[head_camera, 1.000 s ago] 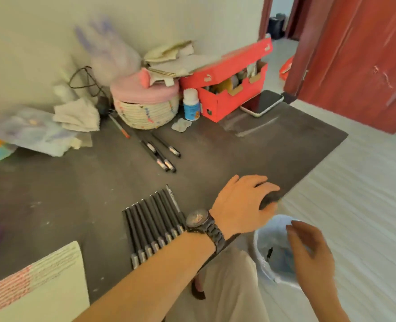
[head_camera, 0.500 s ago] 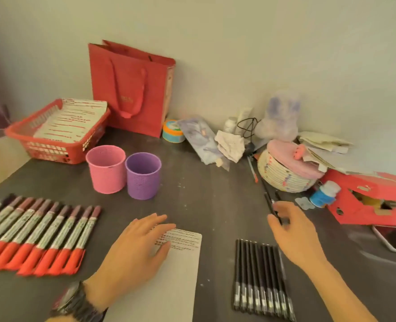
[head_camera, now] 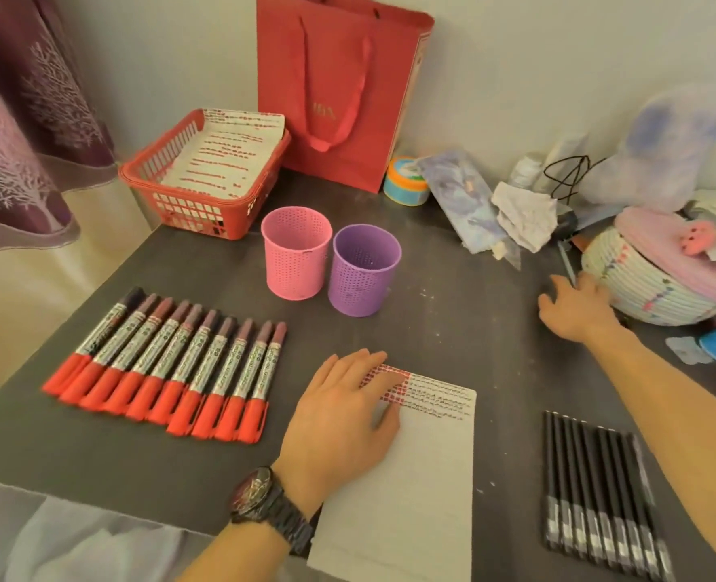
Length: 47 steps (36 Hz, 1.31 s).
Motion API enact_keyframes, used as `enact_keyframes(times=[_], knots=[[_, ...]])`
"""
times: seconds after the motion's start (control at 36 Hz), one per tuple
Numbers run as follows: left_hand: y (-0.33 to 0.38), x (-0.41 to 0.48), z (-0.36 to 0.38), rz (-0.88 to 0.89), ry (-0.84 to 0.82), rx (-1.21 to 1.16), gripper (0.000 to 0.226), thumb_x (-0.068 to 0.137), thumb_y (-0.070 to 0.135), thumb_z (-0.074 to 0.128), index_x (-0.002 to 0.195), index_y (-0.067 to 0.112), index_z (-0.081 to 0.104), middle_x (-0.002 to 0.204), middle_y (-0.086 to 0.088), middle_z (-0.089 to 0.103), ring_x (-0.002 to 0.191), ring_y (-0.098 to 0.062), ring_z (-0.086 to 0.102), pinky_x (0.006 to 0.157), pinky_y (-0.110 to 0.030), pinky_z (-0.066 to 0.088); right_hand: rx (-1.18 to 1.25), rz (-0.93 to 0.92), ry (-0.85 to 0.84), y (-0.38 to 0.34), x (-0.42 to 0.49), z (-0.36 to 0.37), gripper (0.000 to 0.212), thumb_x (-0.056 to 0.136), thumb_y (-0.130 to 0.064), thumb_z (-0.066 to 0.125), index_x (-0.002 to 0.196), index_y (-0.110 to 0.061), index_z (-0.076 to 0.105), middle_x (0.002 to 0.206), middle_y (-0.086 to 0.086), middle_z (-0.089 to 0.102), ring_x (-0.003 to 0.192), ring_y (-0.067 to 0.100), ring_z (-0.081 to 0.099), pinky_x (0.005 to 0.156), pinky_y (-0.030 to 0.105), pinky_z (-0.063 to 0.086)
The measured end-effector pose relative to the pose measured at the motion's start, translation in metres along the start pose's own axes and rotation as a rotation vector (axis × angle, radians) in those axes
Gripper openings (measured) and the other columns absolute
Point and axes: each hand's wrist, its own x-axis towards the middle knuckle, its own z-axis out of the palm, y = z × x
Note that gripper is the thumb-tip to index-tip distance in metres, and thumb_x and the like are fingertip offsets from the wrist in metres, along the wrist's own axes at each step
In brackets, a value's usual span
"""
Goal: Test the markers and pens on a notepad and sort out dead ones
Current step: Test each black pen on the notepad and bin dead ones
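Left hand: the left hand (head_camera: 343, 417) is lying palm down with straight, spread fingers, pressing on the upper left part of the white lined notepad (head_camera: 427, 476) and gripping nothing; a dark metal wristwatch (head_camera: 259, 504) is sitting on the wrist.
Right hand: the right hand (head_camera: 576, 315) is reaching low over the table, knuckles up, just beside the round woven rope basket with a pink lid (head_camera: 641, 287). A thin pen (head_camera: 567, 264) is showing past the fingers, and I cannot tell whether they are pinching it.
Table, left: silver markers with red caps (head_camera: 158, 371) are lying side by side in a slanted row on the dark grey tabletop (head_camera: 452, 329).
Table, middle: a pink mesh cup (head_camera: 295, 252) and a purple mesh cup (head_camera: 364, 275) are standing upright, side by side, beyond the notepad.
Table, right: slim black pens (head_camera: 599, 493) are lying in a tight row just right of the notepad.
Back edge: a red plastic basket (head_camera: 188, 199) is holding a marked sheet; a red paper gift bag (head_camera: 339, 98) is standing against the pale wall.
Room: a purple patterned curtain (head_camera: 20, 119) is hanging at far left.
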Motion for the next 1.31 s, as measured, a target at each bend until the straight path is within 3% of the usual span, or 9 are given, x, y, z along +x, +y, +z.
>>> enact_keyframes(times=[0.11,0.31,0.61,0.69,0.78,0.86,1.03,1.17,1.31], knots=[[-0.001,-0.002,0.002,-0.005,-0.006,0.003,0.039,0.094,0.042,0.048,0.131,0.037,0.059,0.15,0.011,0.047,0.142,-0.013,0.038,0.122,-0.036,0.018,0.007,0.039,0.013,-0.005,-0.003,0.014,0.056,0.106,-0.043,0.026,0.158,-0.02,0.025,0.166,0.022,0.009,0.15,0.047,0.011,0.118,0.054,0.019],[-0.001,-0.005,0.004,-0.018,0.023,-0.015,0.036,0.094,0.041,0.05,0.128,0.036,0.061,0.146,0.011,0.051,0.139,-0.014,0.042,0.12,-0.037,0.022,-0.136,0.021,0.289,-0.018,-0.021,0.02,0.05,0.105,-0.028,0.04,0.13,0.014,0.051,0.134,0.036,0.049,0.124,0.048,0.045,0.106,0.052,0.029],[-0.002,-0.003,-0.001,-0.006,0.002,0.012,0.036,0.096,0.039,0.053,0.132,0.039,0.059,0.148,0.016,0.047,0.142,-0.009,0.036,0.122,-0.033,0.018,0.192,0.16,0.155,-0.001,-0.045,0.002,0.034,0.097,-0.027,0.062,0.11,0.005,0.061,0.116,0.03,0.064,0.106,0.046,0.061,0.073,0.038,0.044],[0.0,-0.003,-0.002,-0.009,-0.005,0.018,0.036,0.097,0.039,0.053,0.133,0.04,0.058,0.148,0.017,0.046,0.142,-0.008,0.035,0.121,-0.031,0.017,0.337,0.149,0.07,0.002,-0.06,-0.004,0.028,0.093,-0.025,0.066,0.09,0.003,0.065,0.097,0.026,0.071,0.091,0.041,0.067,0.072,0.038,0.053],[0.001,-0.003,-0.002,-0.011,0.004,0.023,0.035,0.097,0.039,0.054,0.132,0.041,0.059,0.147,0.018,0.047,0.141,-0.007,0.036,0.12,-0.029,0.016,0.719,0.111,-0.003,-0.003,-0.088,-0.004,0.025,0.09,-0.014,0.071,0.101,0.008,0.07,0.081,0.019,0.074,0.08,0.034,0.072,0.084,0.044,0.06],[0.002,-0.005,0.001,-0.008,0.029,0.018,0.035,0.096,0.042,0.054,0.131,0.041,0.059,0.146,0.018,0.048,0.141,-0.007,0.036,0.121,-0.029,0.018,1.061,-0.007,-0.03,-0.015,-0.146,-0.006,0.017,0.092,-0.008,0.071,0.109,-0.004,0.07,0.071,0.003,0.071,0.065,0.012,0.066,0.061,0.019,0.058],[0.008,-0.006,-0.007,0.039,0.152,-0.114,0.033,0.097,0.048,0.051,0.125,0.036,0.064,0.134,0.018,0.056,0.139,-0.007,0.04,0.113,-0.041,0.036,1.207,-0.318,-0.098,-0.041,-0.274,0.006,0.027,0.088,-0.013,0.075,0.093,-0.04,0.076,0.086,-0.004,0.076,0.075,0.01,0.07,0.068,0.019,0.055],[0.038,-0.026,-0.014,0.143,0.152,-0.212,0.035,0.104,0.044,0.04,0.119,0.028,0.067,0.123,0.021,0.061,0.131,-0.007,0.048,0.108,-0.036,0.039,1.307,-0.279,-0.128,-0.066,-0.317,0.04,0.031,0.08,-0.006,0.082,0.08,-0.033,0.068,0.082,0.001,0.073,0.072,0.016,0.069,0.068,0.021,0.055],[0.062,-0.041,-0.014,-0.054,0.004,-0.571,0.025,0.099,0.049,0.044,0.103,0.037,0.065,0.105,0.023,0.068,0.102,-0.005,0.063,0.084,-0.019,0.048,1.268,-0.285,-0.162,-0.082,-0.325,0.055,0.019,0.079,-0.019,0.084,0.077,-0.029,0.068,0.079,-0.004,0.072,0.069,0.015,0.067,0.066,0.016,0.05]])
